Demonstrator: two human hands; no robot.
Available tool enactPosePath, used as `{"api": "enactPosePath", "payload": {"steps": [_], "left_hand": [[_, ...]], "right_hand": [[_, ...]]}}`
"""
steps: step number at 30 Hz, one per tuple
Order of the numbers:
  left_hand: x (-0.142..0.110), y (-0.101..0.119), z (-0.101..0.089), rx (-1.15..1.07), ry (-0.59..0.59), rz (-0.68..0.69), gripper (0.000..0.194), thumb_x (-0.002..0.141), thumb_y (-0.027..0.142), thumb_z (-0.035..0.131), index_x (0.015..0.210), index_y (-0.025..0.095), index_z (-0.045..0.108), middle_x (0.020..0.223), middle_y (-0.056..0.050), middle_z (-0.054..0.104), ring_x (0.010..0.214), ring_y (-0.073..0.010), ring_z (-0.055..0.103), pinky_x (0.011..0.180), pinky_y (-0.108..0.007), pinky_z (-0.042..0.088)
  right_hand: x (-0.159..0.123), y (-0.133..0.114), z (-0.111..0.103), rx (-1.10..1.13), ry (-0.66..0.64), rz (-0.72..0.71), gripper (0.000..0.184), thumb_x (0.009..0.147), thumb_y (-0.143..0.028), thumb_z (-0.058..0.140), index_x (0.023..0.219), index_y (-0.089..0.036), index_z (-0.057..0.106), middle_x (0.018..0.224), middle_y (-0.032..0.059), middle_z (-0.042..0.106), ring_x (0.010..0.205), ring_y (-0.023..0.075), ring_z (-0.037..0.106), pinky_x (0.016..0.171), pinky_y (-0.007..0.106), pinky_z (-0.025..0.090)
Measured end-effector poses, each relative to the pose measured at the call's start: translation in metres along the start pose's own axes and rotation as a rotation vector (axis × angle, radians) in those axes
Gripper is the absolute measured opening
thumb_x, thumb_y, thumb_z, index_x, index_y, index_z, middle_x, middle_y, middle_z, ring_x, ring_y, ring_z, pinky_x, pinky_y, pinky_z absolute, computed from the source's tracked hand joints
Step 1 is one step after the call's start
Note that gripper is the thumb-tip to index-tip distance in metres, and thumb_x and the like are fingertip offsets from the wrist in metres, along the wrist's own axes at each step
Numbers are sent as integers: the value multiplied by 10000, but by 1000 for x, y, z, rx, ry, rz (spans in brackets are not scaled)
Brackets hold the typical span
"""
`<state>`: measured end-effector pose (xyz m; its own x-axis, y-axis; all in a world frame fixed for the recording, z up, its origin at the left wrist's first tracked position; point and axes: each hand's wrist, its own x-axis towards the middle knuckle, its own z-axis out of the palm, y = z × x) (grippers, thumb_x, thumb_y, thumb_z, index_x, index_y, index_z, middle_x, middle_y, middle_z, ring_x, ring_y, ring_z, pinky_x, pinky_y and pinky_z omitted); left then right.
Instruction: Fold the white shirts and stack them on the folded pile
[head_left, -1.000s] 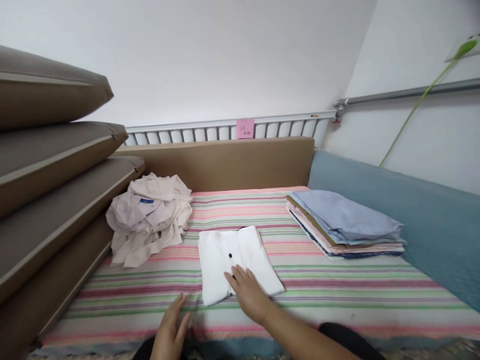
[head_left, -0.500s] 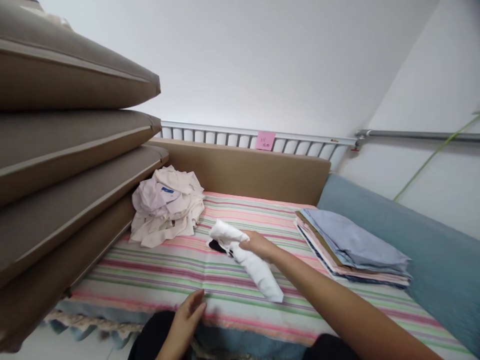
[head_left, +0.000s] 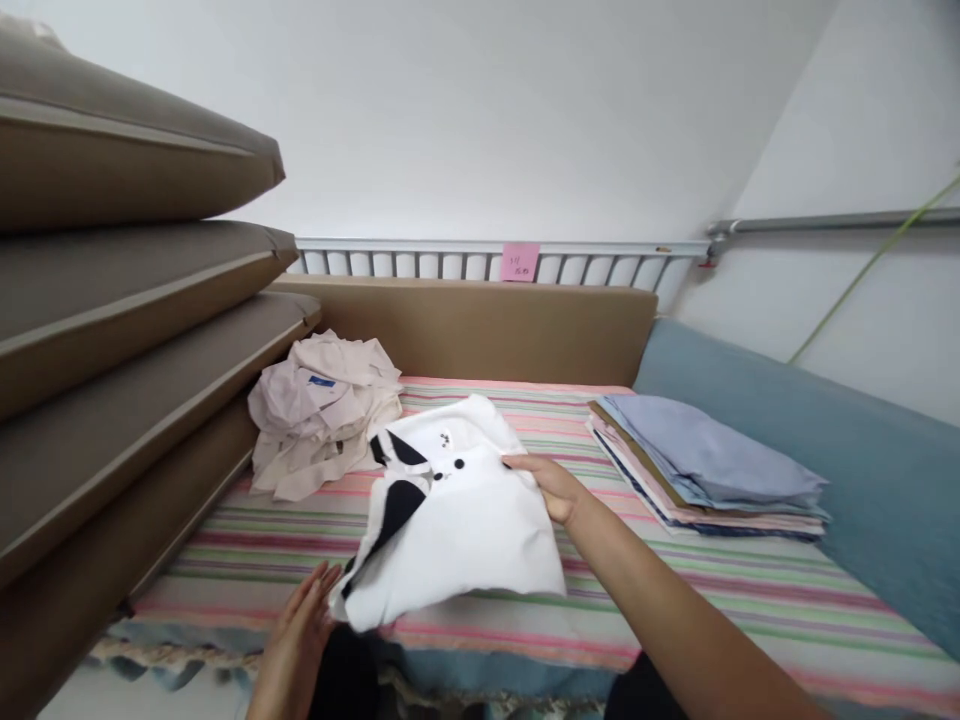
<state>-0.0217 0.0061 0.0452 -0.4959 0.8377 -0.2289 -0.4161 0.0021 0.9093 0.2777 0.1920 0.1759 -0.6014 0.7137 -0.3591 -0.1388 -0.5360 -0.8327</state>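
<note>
A white shirt [head_left: 487, 530] with black trim and black buttons lies partly spread over the striped sheet [head_left: 480, 665], its near edge slightly raised. My right hand [head_left: 551, 485] grips the shirt's right side, with the thumb on top and the other fingers hidden beneath. Beside the shirt's near left corner is my left hand [head_left: 300, 610], its fingers stretched out and apart. Whether those fingertips touch the cloth is hard to tell.
A crumpled heap of pale garments [head_left: 322, 410] sits at the back left, against tall stacked brown cushions [head_left: 142, 290]. Folded clothes [head_left: 712, 460] are piled on the right beside a blue padded side [head_left: 772, 400]. Behind stand a brown panel [head_left: 480, 330] and a radiator with a pink note [head_left: 520, 262].
The shirt has gone from a narrow folded bundle to a wide spread shape. My left hand has moved left to its near corner; my right hand still holds it.
</note>
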Motion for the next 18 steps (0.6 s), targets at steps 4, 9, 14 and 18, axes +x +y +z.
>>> {"api": "enactPosePath", "payload": {"steps": [4,9,14,18], "left_hand": [[9,-3,4,-75,-1,-42,524,608,441,723,1061,206,603,1159,-102,628,1175,-310,497,990,-479,400],[16,-7,18,44,41,-58,553,516,424,781,999,204,624,1105,-87,654,1159,-328,507,914,-446,462],[20,-24,42,198,38,-178,617,515,424,774,1047,173,586,993,-115,685,991,-285,620,791,-375,508],[18,-45,63,446,77,-172,576,552,502,707,980,131,603,858,-121,693,783,-250,659,644,-350,512]], "right_hand": [[6,66,-87,71,224,117,311,799,-202,483,1066,-64,567,856,128,707,787,204,676,868,366,482],[8,100,-133,151,202,32,316,793,-200,536,1094,-106,546,880,107,708,825,205,673,879,375,473],[-3,93,-131,133,144,31,361,818,-404,539,1002,-98,593,926,138,699,876,217,658,870,354,478],[-23,103,-127,-35,319,17,368,738,-424,638,981,-153,586,965,117,692,832,211,659,719,332,524]]}}
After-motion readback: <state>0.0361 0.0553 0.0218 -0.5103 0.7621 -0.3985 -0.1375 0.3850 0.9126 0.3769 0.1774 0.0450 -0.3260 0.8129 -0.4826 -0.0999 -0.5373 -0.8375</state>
